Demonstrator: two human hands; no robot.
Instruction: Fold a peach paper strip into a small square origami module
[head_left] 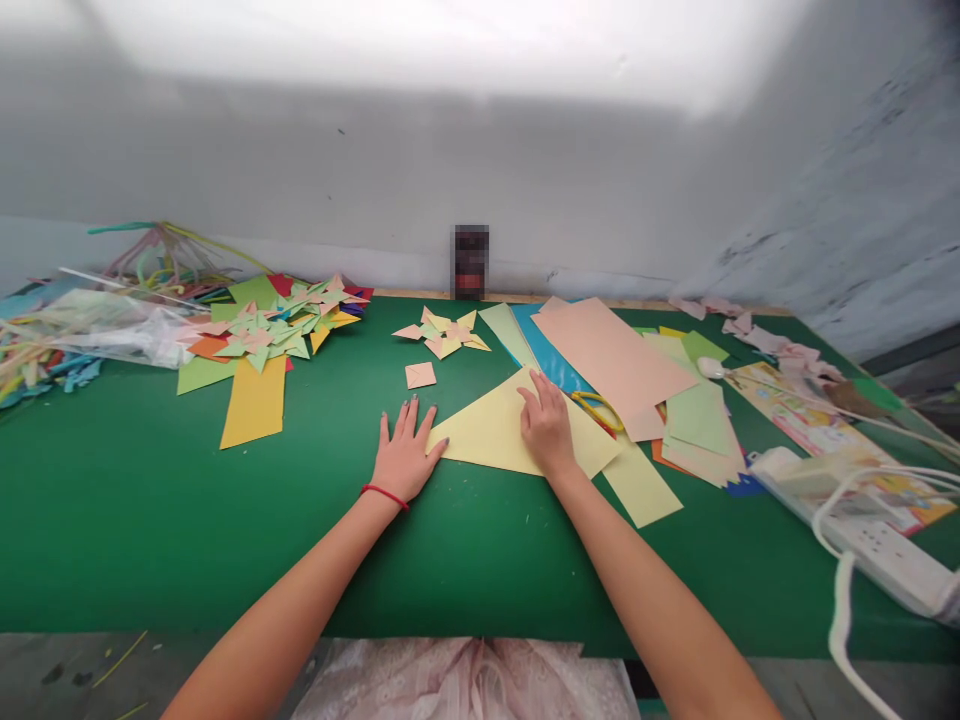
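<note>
A pale yellow sheet of paper [487,420], folded into a roughly triangular shape, lies on the green table. My left hand [403,450] rests flat with fingers spread, its thumb on the paper's left corner. On the right part of the sheet lies my right hand [546,420], its index finger stretched toward the upper edge and its other fingers partly bent; I see nothing gripped in it. Just beyond my left fingertips is a small folded pink paper square [421,375]. Yellow-handled scissors [600,408] lie right of my right hand, partly covered by paper.
A folded paper star [444,332] lies behind the square. More folded stars [277,325] and bagged coloured strips [90,330] are at left. To the right are a large pink sheet [611,350], stacked green papers [697,415] and a white power strip [862,530] with cables.
</note>
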